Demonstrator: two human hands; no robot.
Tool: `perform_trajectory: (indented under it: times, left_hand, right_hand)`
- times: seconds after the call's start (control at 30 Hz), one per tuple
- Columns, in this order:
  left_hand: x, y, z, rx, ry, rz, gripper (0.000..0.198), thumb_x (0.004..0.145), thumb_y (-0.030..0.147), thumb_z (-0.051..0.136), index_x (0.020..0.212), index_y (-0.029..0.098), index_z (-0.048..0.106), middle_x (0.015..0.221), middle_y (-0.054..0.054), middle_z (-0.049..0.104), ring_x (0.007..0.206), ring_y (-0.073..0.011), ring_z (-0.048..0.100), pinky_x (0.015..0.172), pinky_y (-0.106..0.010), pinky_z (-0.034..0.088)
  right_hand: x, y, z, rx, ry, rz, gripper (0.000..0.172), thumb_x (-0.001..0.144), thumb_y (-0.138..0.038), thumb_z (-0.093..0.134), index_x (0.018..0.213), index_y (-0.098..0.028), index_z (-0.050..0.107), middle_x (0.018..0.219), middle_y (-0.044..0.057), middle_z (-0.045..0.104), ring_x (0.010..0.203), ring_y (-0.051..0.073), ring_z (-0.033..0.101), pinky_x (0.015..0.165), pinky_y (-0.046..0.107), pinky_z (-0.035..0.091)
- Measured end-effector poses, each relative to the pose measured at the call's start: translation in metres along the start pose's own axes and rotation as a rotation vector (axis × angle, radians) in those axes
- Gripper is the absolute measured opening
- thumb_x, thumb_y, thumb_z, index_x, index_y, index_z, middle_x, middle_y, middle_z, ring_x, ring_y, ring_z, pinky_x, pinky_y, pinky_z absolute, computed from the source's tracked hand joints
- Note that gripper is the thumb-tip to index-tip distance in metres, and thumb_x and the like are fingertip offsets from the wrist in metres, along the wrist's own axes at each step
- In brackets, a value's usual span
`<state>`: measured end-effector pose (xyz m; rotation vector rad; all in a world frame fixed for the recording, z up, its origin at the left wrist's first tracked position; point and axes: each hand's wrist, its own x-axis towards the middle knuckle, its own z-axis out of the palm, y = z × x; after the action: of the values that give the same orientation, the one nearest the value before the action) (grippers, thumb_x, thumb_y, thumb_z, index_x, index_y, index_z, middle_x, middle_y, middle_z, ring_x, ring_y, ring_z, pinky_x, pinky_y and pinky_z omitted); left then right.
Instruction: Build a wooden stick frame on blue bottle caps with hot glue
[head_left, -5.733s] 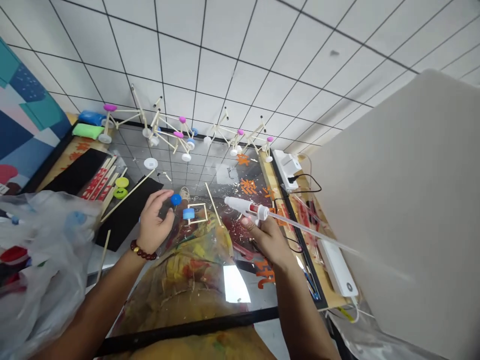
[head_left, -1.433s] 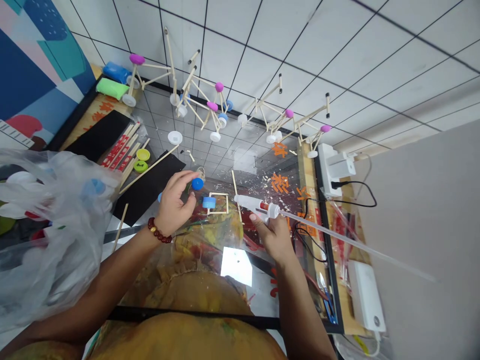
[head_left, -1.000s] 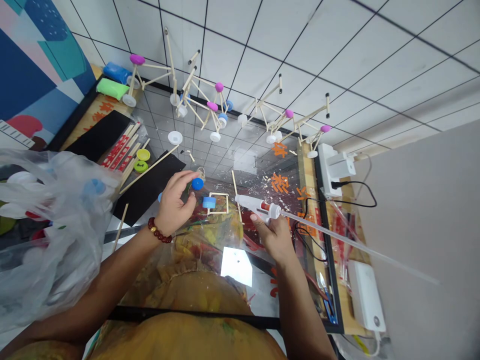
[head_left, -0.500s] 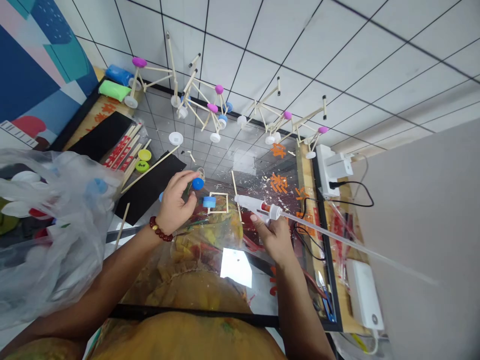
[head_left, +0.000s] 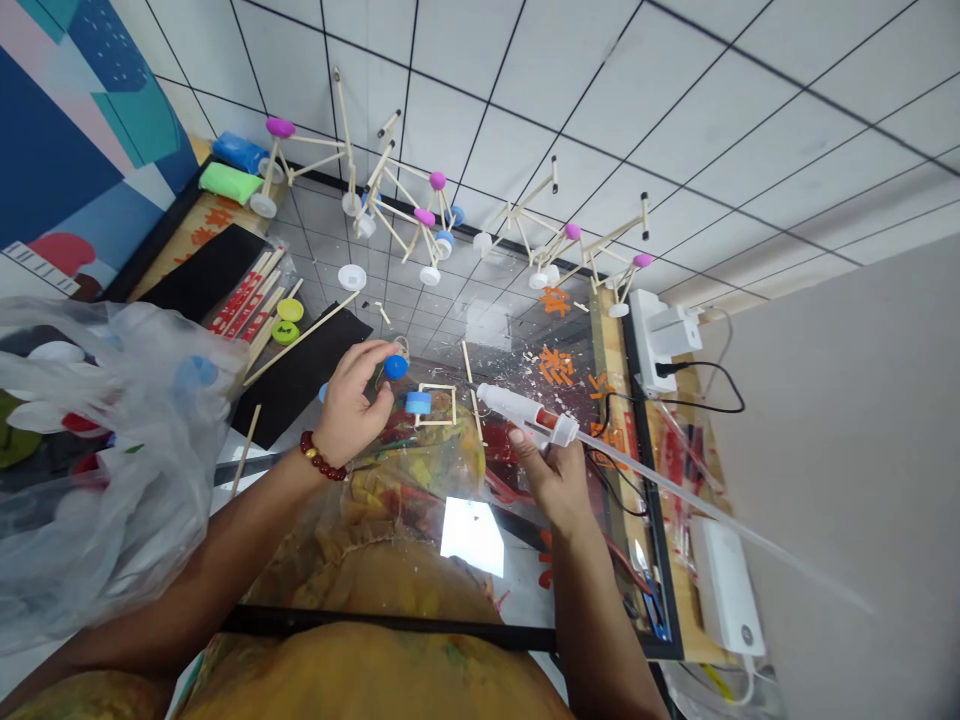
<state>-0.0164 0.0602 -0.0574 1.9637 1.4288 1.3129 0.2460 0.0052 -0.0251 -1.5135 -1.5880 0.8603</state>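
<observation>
Between the thumb and fingers of my left hand (head_left: 355,400) is a blue bottle cap (head_left: 396,367), held a little above the glass tabletop. My right hand (head_left: 556,480) grips a white hot glue gun (head_left: 517,408), whose nozzle points left. A long clear glue stick (head_left: 705,500) trails from its back. Below and between the hands lies a small square frame of wooden sticks (head_left: 454,405) with a light blue bottle cap (head_left: 418,403) at its left side. A loose wooden stick (head_left: 472,385) rests just left of the nozzle.
Several stick models (head_left: 420,225) with pink knobs and cap wheels stand along the tiled wall. A clear plastic bag of caps (head_left: 112,480) bulges at left. Chopstick packs (head_left: 251,295) and black sheets (head_left: 300,375) lie nearby. A power strip (head_left: 660,345) and cord edge the right.
My right hand has drawn the glue gun slightly to the right, away from the stick frame. My left hand and its blue cap have stayed almost still.
</observation>
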Motion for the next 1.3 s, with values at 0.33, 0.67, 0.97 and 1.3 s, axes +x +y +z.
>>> perform_trajectory:
  times: [0.33, 0.67, 0.97, 1.3]
  left_hand:
    - [0.000, -0.001, 0.001, -0.011, 0.000, 0.004, 0.047, 0.079, 0.005, 0.053, 0.123, 0.019, 0.062, 0.122, -0.008, 0.064, 0.116, -0.0222, 0.061, 0.105, -0.040, 0.050]
    - [0.000, 0.000, 0.001, -0.004, -0.009, -0.018, 0.046, 0.079, 0.007, 0.053, 0.122, 0.020, 0.062, 0.122, -0.007, 0.064, 0.116, -0.0220, 0.061, 0.104, -0.041, 0.050]
    - [0.001, 0.001, 0.000, 0.007, -0.022, -0.028, 0.045, 0.080, 0.009, 0.053, 0.122, 0.021, 0.062, 0.122, -0.008, 0.064, 0.115, -0.0223, 0.061, 0.104, -0.041, 0.050]
    - [-0.004, 0.012, -0.003, 0.028, -0.277, 0.125, 0.075, 0.075, 0.027, 0.071, 0.144, 0.023, 0.042, 0.139, -0.014, 0.052, 0.130, -0.0316, 0.050, 0.111, -0.051, 0.044]
  right_hand:
    - [-0.011, 0.003, -0.007, -0.033, 0.052, 0.041, 0.036, 0.092, -0.044, 0.061, 0.118, -0.019, 0.067, 0.109, 0.011, 0.075, 0.103, 0.029, 0.069, 0.092, 0.042, 0.054]
    - [-0.032, 0.007, -0.014, -0.236, -0.167, 0.106, 0.031, 0.095, -0.046, 0.053, 0.107, -0.021, 0.068, 0.104, 0.010, 0.074, 0.102, 0.029, 0.068, 0.092, 0.042, 0.053]
    - [-0.037, 0.014, -0.014, -0.210, -0.147, 0.105, 0.034, 0.093, -0.049, 0.055, 0.108, -0.021, 0.069, 0.094, 0.008, 0.075, 0.096, 0.028, 0.070, 0.090, 0.041, 0.054]
    - [-0.032, 0.015, -0.013, -0.157, -0.164, 0.118, 0.036, 0.094, -0.047, 0.054, 0.118, -0.023, 0.069, 0.104, 0.008, 0.075, 0.102, 0.030, 0.069, 0.096, 0.044, 0.052]
